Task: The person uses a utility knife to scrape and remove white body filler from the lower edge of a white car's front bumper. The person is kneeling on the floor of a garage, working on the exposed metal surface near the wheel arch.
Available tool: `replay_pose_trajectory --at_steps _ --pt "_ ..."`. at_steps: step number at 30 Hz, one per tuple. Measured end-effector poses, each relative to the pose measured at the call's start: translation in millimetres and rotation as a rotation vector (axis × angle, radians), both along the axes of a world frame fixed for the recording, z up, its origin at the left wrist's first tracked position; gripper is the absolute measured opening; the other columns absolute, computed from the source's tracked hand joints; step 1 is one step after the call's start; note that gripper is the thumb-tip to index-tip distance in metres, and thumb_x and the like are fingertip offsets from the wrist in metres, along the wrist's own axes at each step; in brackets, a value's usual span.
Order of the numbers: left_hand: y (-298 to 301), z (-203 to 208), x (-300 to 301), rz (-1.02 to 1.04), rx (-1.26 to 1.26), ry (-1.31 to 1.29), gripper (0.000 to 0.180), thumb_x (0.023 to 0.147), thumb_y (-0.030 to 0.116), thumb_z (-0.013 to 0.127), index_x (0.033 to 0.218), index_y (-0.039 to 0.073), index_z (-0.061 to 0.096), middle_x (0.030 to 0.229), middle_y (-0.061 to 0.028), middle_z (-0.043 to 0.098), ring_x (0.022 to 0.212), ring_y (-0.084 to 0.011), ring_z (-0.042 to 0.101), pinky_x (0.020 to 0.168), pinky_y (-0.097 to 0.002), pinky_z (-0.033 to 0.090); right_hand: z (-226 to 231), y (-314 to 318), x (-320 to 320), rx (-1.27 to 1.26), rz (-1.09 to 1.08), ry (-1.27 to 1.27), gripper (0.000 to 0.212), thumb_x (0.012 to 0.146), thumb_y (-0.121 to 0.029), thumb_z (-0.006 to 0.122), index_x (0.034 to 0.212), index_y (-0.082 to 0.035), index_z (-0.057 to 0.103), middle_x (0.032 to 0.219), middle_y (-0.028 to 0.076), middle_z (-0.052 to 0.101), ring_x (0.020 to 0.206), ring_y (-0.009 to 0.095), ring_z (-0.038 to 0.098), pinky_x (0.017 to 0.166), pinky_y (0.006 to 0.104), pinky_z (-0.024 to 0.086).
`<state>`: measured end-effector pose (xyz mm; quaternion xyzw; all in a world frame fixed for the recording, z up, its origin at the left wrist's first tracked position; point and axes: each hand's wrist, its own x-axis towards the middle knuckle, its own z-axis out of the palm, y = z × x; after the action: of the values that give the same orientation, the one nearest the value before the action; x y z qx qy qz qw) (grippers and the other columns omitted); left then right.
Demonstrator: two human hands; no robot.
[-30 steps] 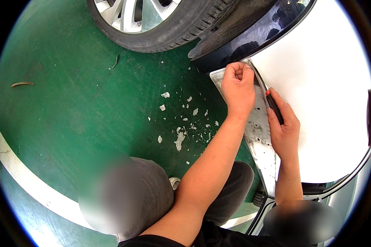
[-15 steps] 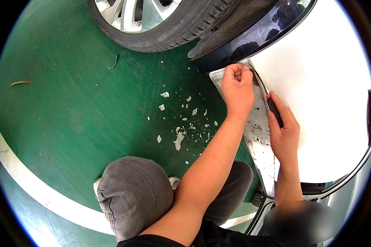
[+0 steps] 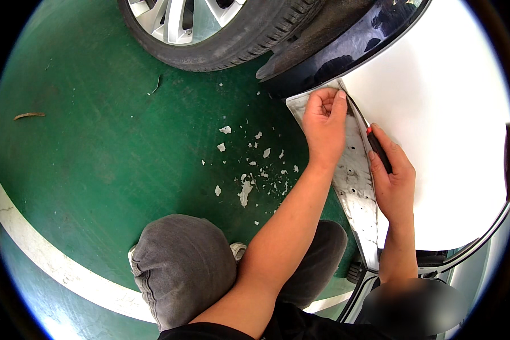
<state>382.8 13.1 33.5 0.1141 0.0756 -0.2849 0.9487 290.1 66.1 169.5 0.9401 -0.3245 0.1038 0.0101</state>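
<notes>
Black-handled tool (image 3: 380,149) sits clamped in your right hand (image 3: 399,184), likely for control, your left hand (image 3: 326,129) curled, hold unclear.

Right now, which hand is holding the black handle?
The right hand, over the white panel; the left hand, nearer the tire, isn't on that handle.

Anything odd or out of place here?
Yes. Pale flakes litter the green floor, looking like loose debris. The silvery strip beside the white panel is smudged, with dark staining near the left hand, unlike the even panel. A curved brown scrap lies apart, far left.
</notes>
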Motion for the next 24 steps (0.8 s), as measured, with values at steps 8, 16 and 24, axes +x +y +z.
replay_pose_trajectory --at_steps 8,16,24 --pt "0 -2 4 -0.058 0.102 -0.084 0.009 0.106 0.009 0.071 0.104 0.0 0.068 0.093 0.0015 0.068 0.081 -0.0034 0.057 0.073 -0.0211 0.047 0 1 -1 -0.034 -0.004 0.015 0.047 0.099 0.003 0.069 0.145 -0.01 0.069 0.104 0.011 0.072 0.089 0.019 0.067 0.084 0.0309 0.054" --pt "0 -3 5 -0.055 0.084 -0.059 0.009 0.105 0.008 0.07 0.1 0.002 0.066 0.089 0.0034 0.064 0.077 -0.0026 0.052 0.069 -0.0206 0.044 -3 3 -4 -0.05 -0.023 0.03 0.047 0.1 0.002 0.068 0.146 -0.01 0.069 0.102 0.01 0.071 0.089 0.02 0.067 0.083 0.0307 0.054" --pt "1 -4 4 -0.05 0.021 -0.007 0.008 0.105 0.007 0.069 0.1 0.002 0.065 0.086 0.0053 0.059 0.075 -0.0026 0.049 0.067 -0.0208 0.041 -5 1 -11 -0.043 -0.022 0.01 0.048 0.1 0.001 0.068 0.146 -0.011 0.069 0.098 0.008 0.069 0.086 0.017 0.065 0.08 0.0295 0.052"
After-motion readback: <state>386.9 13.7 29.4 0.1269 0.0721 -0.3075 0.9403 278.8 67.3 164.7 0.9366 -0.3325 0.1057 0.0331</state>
